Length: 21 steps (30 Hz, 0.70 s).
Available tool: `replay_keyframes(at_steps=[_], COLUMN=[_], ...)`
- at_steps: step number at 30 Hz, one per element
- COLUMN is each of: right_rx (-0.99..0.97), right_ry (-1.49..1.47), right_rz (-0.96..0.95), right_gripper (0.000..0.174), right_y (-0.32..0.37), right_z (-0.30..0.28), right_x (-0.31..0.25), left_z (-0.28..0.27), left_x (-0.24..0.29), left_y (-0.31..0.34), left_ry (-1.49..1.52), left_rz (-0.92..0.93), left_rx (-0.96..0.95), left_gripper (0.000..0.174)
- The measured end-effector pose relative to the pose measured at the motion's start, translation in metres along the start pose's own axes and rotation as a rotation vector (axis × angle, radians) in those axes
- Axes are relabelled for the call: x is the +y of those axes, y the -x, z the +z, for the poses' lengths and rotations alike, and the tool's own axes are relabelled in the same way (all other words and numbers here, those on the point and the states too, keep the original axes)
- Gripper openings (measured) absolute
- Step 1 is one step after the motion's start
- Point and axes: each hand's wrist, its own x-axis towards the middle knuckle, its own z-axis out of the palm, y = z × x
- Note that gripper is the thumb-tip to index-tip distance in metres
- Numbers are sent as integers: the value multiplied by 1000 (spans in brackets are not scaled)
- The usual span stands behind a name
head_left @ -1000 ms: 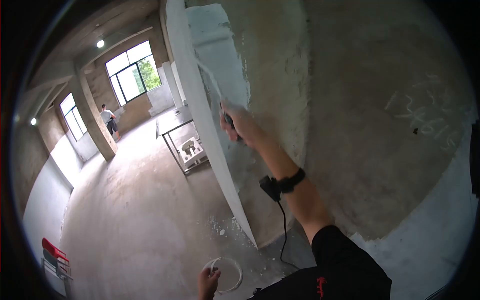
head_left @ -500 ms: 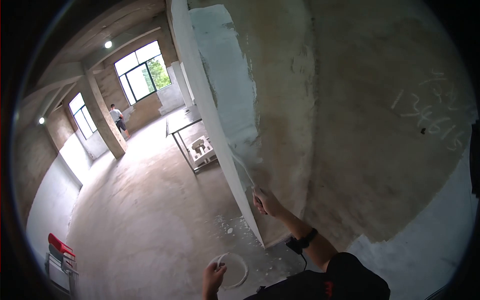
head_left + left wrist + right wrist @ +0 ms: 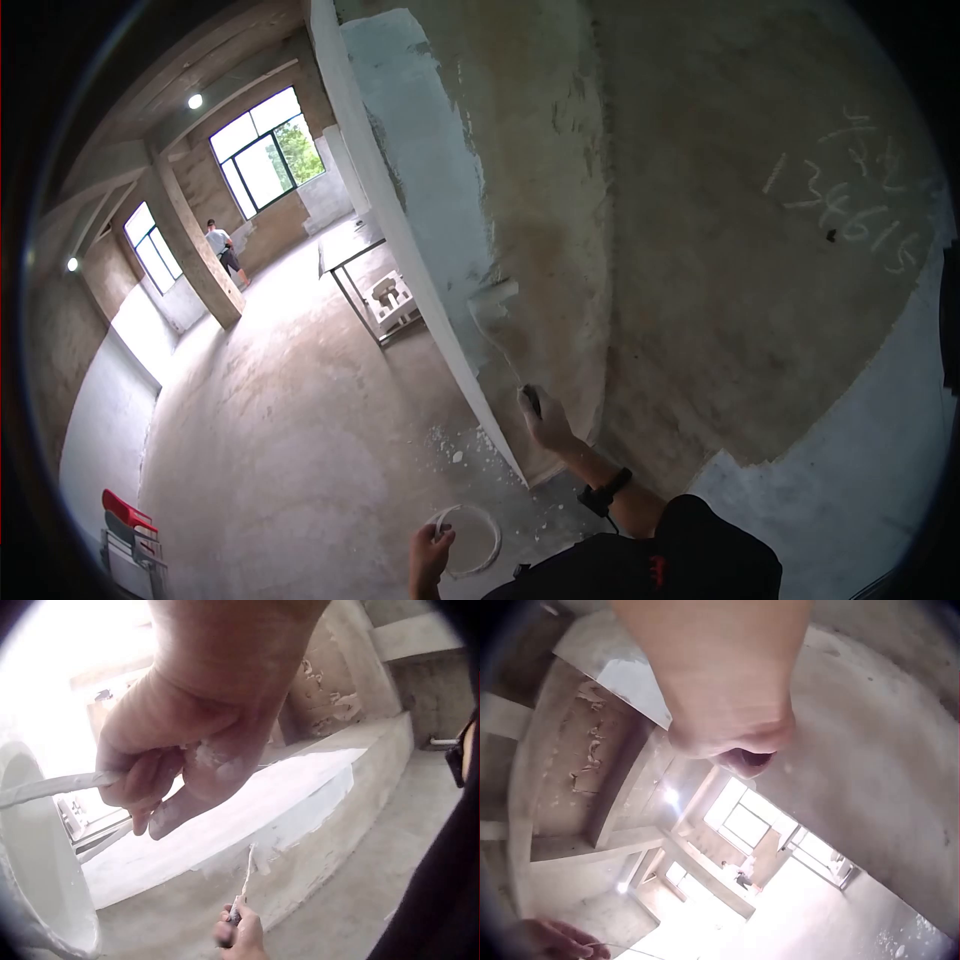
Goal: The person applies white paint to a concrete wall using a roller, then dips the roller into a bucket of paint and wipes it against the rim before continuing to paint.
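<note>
My right hand (image 3: 550, 425) grips the dark handle of a paint roller (image 3: 494, 292), low in front of the wall. Its pale roller head lies against the bare wall at the lower right end of a wet white strip (image 3: 430, 170). In the left wrist view the right hand (image 3: 244, 934) and the thin roller frame (image 3: 249, 870) show below the strip. My left hand (image 3: 430, 555) hooks its fingers round the bail handle (image 3: 52, 787) of a white bucket (image 3: 52, 900). In the right wrist view the wrist hides the roller.
The wall end (image 3: 400, 260) forms a pale vertical edge left of the strip. Chalk numbers (image 3: 850, 200) mark the right-hand wall. Beyond stand a metal table (image 3: 350, 245), a pillar (image 3: 195, 240) and a person (image 3: 225, 250). Red and grey chairs (image 3: 130, 515) stand at lower left.
My right hand has come down the wall with the roller, then shifted a little to the right. White coating now reaches lower on the strip. The left hand stays at the bucket.
</note>
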Motion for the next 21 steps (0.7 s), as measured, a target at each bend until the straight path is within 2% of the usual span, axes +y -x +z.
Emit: replay_keyframes(at_steps=[5, 7, 10, 12, 14, 15, 16, 17, 18, 20, 21], right_rx=[68, 190, 77, 113, 157, 185, 209, 180, 144, 395, 501], right_ry=[102, 63, 72, 44, 379, 499, 615, 438, 271, 435, 611], right_rz=[-96, -206, -222, -318, -593, -620, -654, -439, -217, -617, -532], right_gripper=[30, 32, 29, 34, 38, 41, 44, 48, 53, 65, 66], right_y=[-54, -81, -116, -139, -170, -187, -205, -214, -221, -255, -255], right_z=[-9, -5, -19, -22, -27, -29, -27, -24, -23, -27, -27], right_x=[-29, -37, -80, -108, -112, -111, -111, -133, -158, -171, -201], left_z=[-1, 0, -1, -3, -3, -2, -2, -2, -3, -7, -6], left_x=[0, -8, -5, 1, -1, -2, -3, -3, -1, 8, 9], left_y=[3, -1, 4, 4, 3, 3, 2, 2, 5, 7, 7], left_ry=[-2, 6, 13, 26, 23, 44, 11, -22, 1, -101, -90], left_rz=[-34, -2, 23, 11, 26, 10, 73, 134, 113, 171, 153], left_rx=[0, 8, 13, 18, -7, 18, 20, 25, 57, 31, 55], left_gripper=[30, 30, 30, 31, 31, 31, 32, 32, 32, 32, 32])
